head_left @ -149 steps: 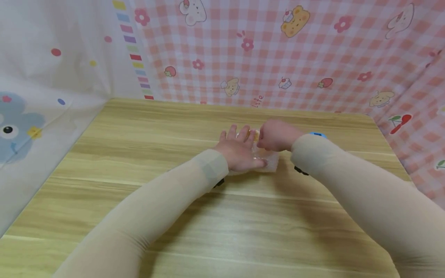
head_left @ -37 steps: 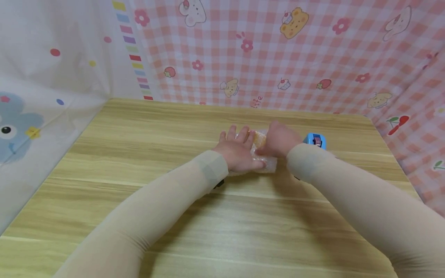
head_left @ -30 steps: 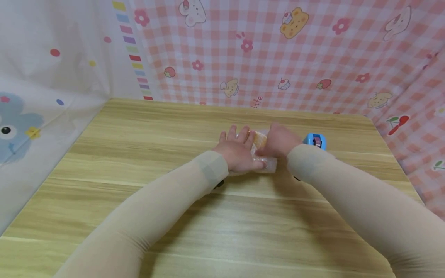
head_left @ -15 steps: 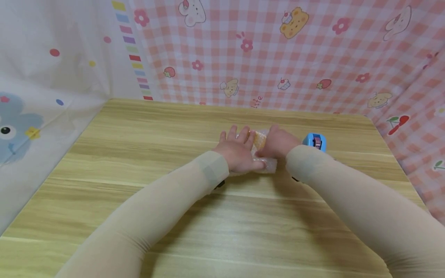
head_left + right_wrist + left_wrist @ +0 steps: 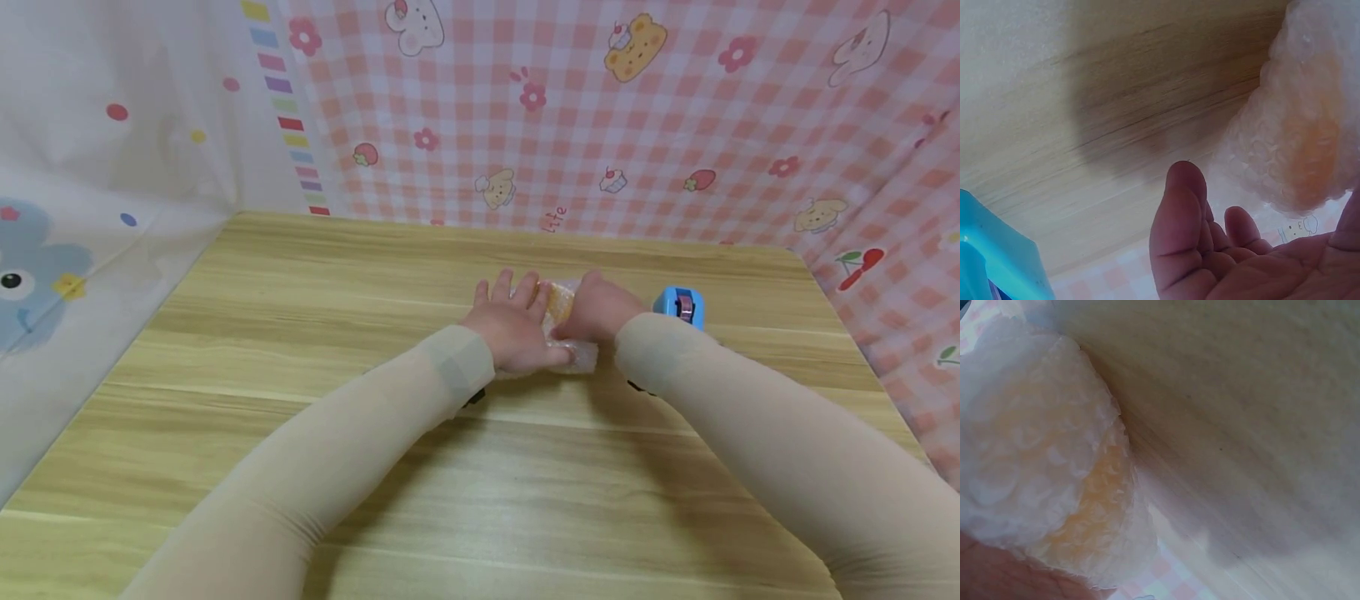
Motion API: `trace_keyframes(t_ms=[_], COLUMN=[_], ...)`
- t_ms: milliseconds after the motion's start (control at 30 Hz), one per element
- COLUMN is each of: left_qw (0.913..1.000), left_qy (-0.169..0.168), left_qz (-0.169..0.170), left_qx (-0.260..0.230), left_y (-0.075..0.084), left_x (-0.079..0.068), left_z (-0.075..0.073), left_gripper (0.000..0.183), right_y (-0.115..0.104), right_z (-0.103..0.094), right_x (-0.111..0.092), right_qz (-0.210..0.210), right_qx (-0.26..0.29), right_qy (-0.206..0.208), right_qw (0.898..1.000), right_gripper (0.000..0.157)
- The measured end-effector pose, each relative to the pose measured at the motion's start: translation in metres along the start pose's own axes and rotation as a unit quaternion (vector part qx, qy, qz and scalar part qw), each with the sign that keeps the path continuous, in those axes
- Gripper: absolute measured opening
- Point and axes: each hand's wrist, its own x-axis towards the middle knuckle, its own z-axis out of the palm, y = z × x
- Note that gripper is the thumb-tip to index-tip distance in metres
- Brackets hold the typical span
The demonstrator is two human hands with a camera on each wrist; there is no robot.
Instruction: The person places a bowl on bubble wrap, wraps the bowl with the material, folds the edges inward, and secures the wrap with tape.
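In the head view my left hand [image 5: 510,333] lies spread flat on a small bubble-wrapped bundle [image 5: 585,358], its fingers pointing away from me. Something orange-yellow shows through the wrap; its kind is hidden. My right hand [image 5: 603,308] is at the bundle's right side, with the thumb side against it. From the right wrist view, that hand [image 5: 1254,269] has loosely bent fingers with nothing seen between them, and the wrap [image 5: 1304,131] is beyond. The left wrist view shows the layered wrap [image 5: 1029,437] above the edge of my left hand [image 5: 1016,575].
A blue tape dispenser [image 5: 667,298] with a pinkish roll stands just right of my right hand, partly behind the sleeve. The wood-grain table [image 5: 300,317] meets a pink checked cloth [image 5: 465,100] at the back and a white printed cloth [image 5: 165,108] at the left.
Compared with five seconds ago, my right hand is slightly further right and lower, and more of the tape dispenser shows. Over the last second both hands have barely moved.
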Motion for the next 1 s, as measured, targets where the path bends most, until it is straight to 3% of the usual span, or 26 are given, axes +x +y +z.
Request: trace_keyframes(t_ms=[533, 800, 1000], left_qw=[0.9999, 0.9998, 0.9997], left_qy=[0.007, 0.017, 0.022], left_qz=[0.008, 0.013, 0.010], left_qx=[0.002, 0.002, 0.001], left_y=[0.0011, 0.0004, 0.0012], left_x=[-0.0007, -0.0008, -0.0003], left_z=[-0.0016, 0.0007, 0.0013], left_gripper=[0.107, 0.108, 0.108], right_y=[-0.0045, -0.0050, -0.0067], right_z=[0.0023, 0.0060, 0.0049], right_x=[0.0071, 0.0061, 0.0049], right_qz=[0.002, -0.004, -0.005], right_qx=[-0.050, -0.057, -0.068], right_qy=[-0.001, 0.008, -0.007], right_qw=[0.999, 0.998, 0.998], right_gripper=[0.115, 0.113, 0.119])
